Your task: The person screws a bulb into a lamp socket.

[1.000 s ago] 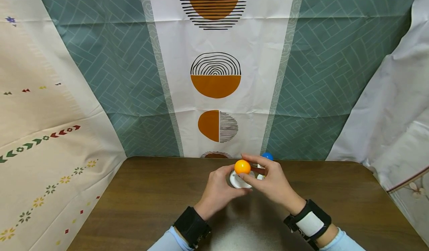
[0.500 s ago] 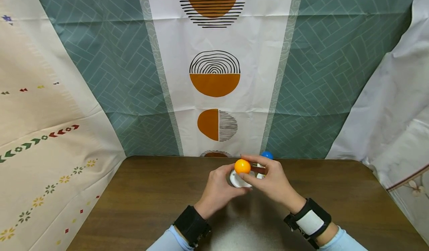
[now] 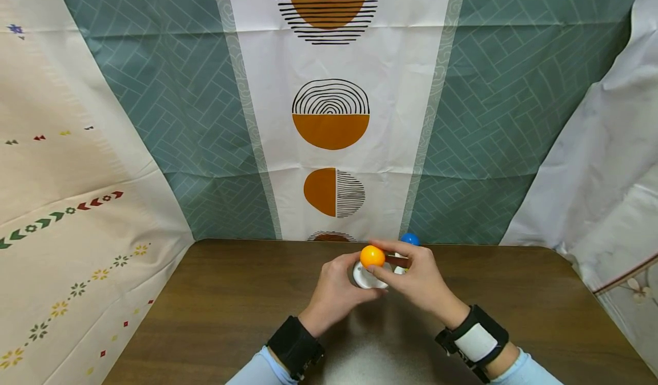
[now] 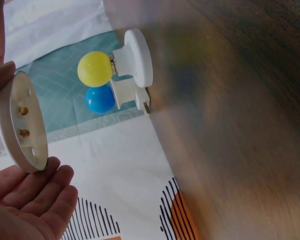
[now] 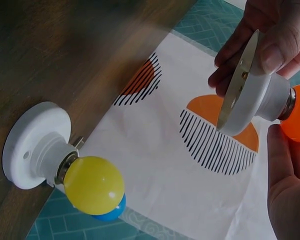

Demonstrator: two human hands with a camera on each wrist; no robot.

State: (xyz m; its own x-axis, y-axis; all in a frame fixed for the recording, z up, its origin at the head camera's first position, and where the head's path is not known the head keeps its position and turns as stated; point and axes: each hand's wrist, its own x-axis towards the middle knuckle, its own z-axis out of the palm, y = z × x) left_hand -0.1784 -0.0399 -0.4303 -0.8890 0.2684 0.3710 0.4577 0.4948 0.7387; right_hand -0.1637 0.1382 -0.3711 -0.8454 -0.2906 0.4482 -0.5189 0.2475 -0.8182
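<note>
Above the table, my left hand [image 3: 336, 287] grips a round white lamp holder [image 3: 365, 276] by its rim. Two brass screws show in its hollow underside [image 4: 24, 122] in the left wrist view. An orange light bulb [image 3: 372, 256] sits in the holder's socket, its metal collar [image 5: 289, 104] partly visible in the right wrist view. Thumb and fingers of my right hand [image 3: 418, 276] pinch that bulb from the side. Both the holder and bulb are tilted, with the bulb toward the right hand in the right wrist view.
Behind the right hand stand a white lamp holder [image 5: 37, 145] with a yellow bulb [image 5: 94, 185] and another with a blue bulb [image 4: 99, 99], both near the far edge of the brown wooden table [image 3: 231, 293]. A patterned cloth [image 3: 334, 53] hangs behind the table.
</note>
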